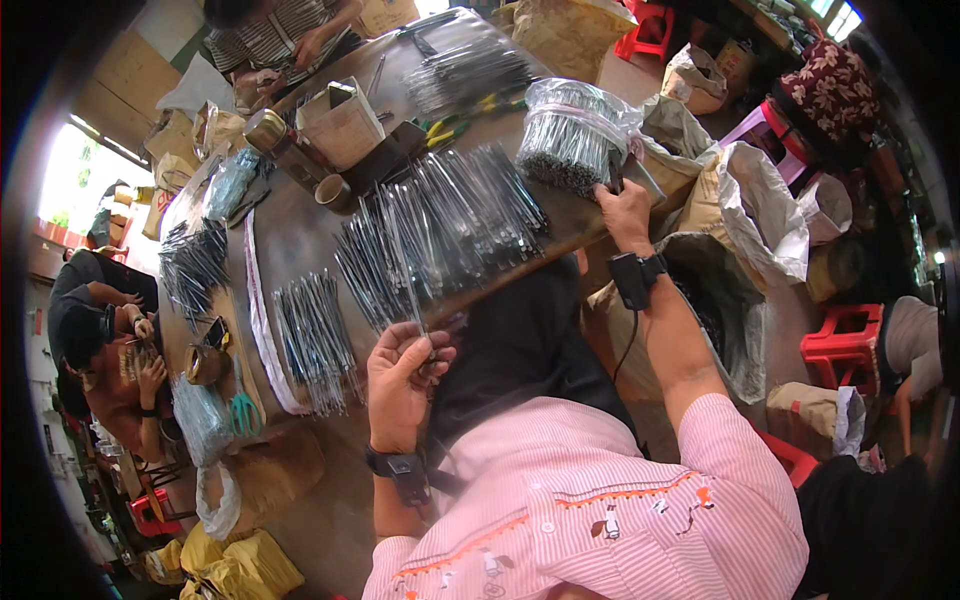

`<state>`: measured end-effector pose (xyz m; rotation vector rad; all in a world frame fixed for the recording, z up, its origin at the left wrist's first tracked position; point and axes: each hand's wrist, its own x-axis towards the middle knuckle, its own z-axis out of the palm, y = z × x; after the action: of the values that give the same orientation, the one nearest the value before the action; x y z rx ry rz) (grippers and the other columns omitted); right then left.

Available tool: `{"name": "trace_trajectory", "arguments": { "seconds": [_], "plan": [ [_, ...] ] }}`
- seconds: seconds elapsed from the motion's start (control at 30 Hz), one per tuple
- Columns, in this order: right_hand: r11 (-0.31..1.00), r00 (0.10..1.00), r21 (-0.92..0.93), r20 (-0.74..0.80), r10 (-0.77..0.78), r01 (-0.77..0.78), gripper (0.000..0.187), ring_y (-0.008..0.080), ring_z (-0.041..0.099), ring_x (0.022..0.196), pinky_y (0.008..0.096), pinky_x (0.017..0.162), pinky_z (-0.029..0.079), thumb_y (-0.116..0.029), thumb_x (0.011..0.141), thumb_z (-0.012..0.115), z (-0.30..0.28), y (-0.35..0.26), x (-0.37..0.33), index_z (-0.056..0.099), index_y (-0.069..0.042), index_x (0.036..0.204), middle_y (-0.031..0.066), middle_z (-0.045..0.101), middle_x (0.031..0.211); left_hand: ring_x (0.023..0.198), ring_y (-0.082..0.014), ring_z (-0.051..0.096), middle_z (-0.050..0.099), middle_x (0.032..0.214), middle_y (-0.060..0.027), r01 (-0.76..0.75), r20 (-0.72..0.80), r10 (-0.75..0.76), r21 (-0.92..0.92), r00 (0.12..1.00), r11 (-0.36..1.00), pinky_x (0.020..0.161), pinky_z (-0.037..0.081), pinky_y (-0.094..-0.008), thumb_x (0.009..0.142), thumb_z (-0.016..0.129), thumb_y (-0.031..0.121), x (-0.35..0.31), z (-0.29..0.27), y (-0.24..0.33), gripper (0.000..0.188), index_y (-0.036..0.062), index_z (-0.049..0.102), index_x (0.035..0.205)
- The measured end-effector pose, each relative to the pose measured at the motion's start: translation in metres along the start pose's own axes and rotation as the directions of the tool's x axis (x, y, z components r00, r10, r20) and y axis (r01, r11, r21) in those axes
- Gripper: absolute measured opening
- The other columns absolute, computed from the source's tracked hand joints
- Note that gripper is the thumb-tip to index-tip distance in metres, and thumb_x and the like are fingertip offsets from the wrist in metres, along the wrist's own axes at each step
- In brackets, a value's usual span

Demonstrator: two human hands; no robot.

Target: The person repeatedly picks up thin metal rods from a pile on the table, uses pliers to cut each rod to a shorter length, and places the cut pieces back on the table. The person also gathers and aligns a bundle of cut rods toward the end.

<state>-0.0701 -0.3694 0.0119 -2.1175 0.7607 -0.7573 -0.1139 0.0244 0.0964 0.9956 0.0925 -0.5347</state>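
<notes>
My left hand (400,380) is at the near table edge, thumb and fingers pinched on the lower end of a thin metal strip (410,275) that points up over the pile. Under it, a broad pile of thin, shiny metal strips (470,215) lies side by side on the table (300,235). My right hand (627,215) is closed at the table's right edge, beside a thick bundle of strips (570,130) wrapped in clear plastic with a pinkish band. A small dark piece shows at its fingertips; I cannot make out what it is.
A smaller strip pile (315,345) lies left, beside a white band (258,310). Beyond are a box (340,125), a metal cup (332,190) and yellow-handled pliers (445,130). Teal-handled scissors (244,412) lie left. Open sacks (755,210) crowd the right. Other people work across and left.
</notes>
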Motion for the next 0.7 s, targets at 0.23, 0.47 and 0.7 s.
{"name": "trace_trajectory", "arguments": {
  "seconds": [0.23,0.47,0.7],
  "plan": [
    [0.054,0.723,0.753,0.605,0.334,-0.655,0.016,0.0217,0.062,0.066,0.0364,0.066,0.055,-0.019,0.088,0.064,-0.032,0.008,-0.014,0.063,-0.004,0.083,0.0065,0.064,0.072,0.082,-0.0245,0.070,0.068,0.100,-0.0193,-0.038,-0.050,0.037,-0.004,0.998,0.999,0.066,0.059,-0.0276,0.091,0.059,-0.001,-0.013,-0.016,0.005,0.021,-0.0010,0.053,0.111],
    [-0.216,0.691,0.704,0.708,0.143,-0.676,0.014,0.0260,0.064,0.072,0.0424,0.071,0.055,-0.014,0.089,0.062,-0.025,0.019,0.049,0.062,0.000,0.086,0.0111,0.065,0.075,0.085,-0.0246,0.071,0.068,0.101,-0.0183,-0.008,-0.029,0.007,-0.041,1.000,0.999,0.068,0.060,-0.0270,0.090,0.060,-0.002,-0.013,-0.017,-0.002,0.020,-0.0006,0.057,0.110],
    [-0.010,0.623,0.627,0.775,0.105,-0.779,0.014,0.0220,0.065,0.074,0.0397,0.068,0.055,-0.018,0.092,0.060,-0.022,0.035,0.043,0.060,-0.004,0.088,0.0069,0.064,0.077,0.089,-0.0250,0.071,0.069,0.102,-0.0104,0.024,-0.007,-0.024,-0.042,1.000,0.999,0.073,0.060,-0.0279,0.088,0.063,-0.002,-0.007,-0.017,-0.013,0.022,0.0010,0.062,0.110]
  ]
}}
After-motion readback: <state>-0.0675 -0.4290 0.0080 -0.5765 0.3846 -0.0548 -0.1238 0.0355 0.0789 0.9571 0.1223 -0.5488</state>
